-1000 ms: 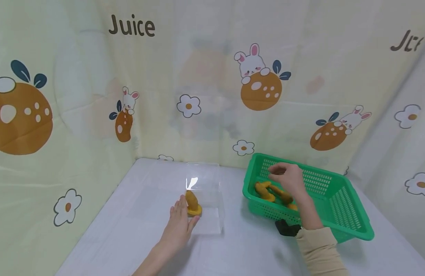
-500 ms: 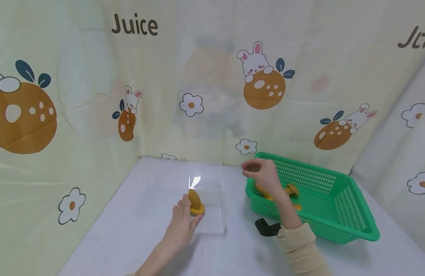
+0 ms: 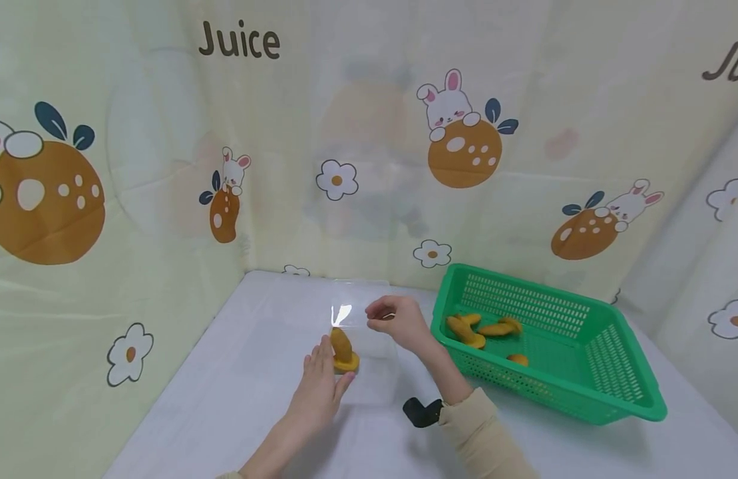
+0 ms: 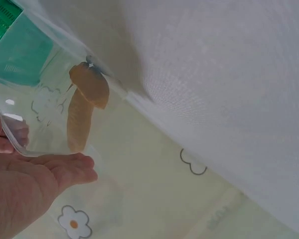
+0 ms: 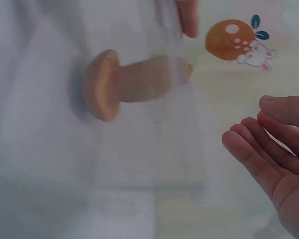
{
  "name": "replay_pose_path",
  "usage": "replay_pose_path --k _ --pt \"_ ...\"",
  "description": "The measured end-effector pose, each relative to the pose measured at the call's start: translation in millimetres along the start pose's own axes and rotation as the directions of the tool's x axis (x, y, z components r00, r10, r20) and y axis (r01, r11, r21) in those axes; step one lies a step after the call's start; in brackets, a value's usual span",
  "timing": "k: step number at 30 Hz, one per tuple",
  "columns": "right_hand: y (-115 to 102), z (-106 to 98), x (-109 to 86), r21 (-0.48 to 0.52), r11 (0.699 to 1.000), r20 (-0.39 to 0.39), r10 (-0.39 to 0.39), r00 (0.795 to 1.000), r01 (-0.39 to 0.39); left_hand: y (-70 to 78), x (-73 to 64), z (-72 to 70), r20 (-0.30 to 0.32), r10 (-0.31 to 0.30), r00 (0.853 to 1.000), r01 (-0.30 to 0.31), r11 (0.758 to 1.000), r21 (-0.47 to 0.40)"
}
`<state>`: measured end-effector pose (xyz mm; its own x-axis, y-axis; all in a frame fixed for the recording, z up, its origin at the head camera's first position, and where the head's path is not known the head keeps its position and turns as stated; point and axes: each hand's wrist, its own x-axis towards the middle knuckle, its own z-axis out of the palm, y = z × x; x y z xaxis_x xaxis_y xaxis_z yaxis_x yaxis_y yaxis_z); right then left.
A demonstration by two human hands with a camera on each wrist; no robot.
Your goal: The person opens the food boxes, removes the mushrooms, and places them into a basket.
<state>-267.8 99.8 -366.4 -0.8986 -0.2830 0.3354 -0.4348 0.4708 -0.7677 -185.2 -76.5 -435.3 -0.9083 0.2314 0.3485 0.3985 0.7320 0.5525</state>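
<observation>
A yellow-brown mushroom (image 3: pixel 341 346) stands cap down in a clear plastic box (image 3: pixel 374 389) whose lid (image 3: pixel 359 293) is folded back. My left hand (image 3: pixel 321 392) rests against the box's left side with straight fingers, thumb spread apart. The left wrist view shows the mushroom (image 4: pixel 80 119) through the clear wall, just past the fingertips. My right hand (image 3: pixel 401 324) hovers over the right part of the box, near the lid, its fingers loosely bent. In the right wrist view nothing lies between the thumb and fingers of this hand (image 5: pixel 284 154).
A green basket (image 3: pixel 560 392) stands to the right with several mushrooms (image 3: pixel 464 330) at its left end. A black device (image 3: pixel 421 412) is on the right wrist. A printed curtain (image 3: pixel 369 166) rises behind the white table (image 3: pixel 249 332).
My right hand has come left from above the green basket to the clear box. The left hand stays at the box's left side. The whole head view has shifted slightly.
</observation>
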Motion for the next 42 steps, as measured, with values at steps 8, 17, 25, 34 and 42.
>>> replay_pose_path --k 8,17,25,34,42 --pt "10.6 28.0 -0.6 0.018 0.999 0.066 0.039 0.997 -0.041 1.6 -0.3 -1.7 0.012 -0.002 1.0 0.001 1.0 0.005" --pt "9.3 43.8 -3.1 -0.029 0.997 0.057 0.078 0.995 -0.077 3.1 0.0 -2.5 0.011 -0.012 1.0 0.012 1.0 0.004" --pt "2.1 56.8 -8.7 -0.126 0.99 -0.06 0.061 0.996 -0.069 2.7 -0.4 -3.8 0.009 -0.005 1.0 0.005 1.0 0.009" --pt "5.7 66.1 -13.6 -0.116 0.983 -0.051 0.138 0.989 -0.143 1.3 -1.5 -2.2 0.007 -0.002 1.0 0.002 1.0 0.009" --pt "10.3 63.3 -9.9 -0.037 0.976 0.012 0.216 0.976 -0.215 0.8 -0.9 -2.6 0.001 -0.009 1.0 0.009 1.0 0.021"
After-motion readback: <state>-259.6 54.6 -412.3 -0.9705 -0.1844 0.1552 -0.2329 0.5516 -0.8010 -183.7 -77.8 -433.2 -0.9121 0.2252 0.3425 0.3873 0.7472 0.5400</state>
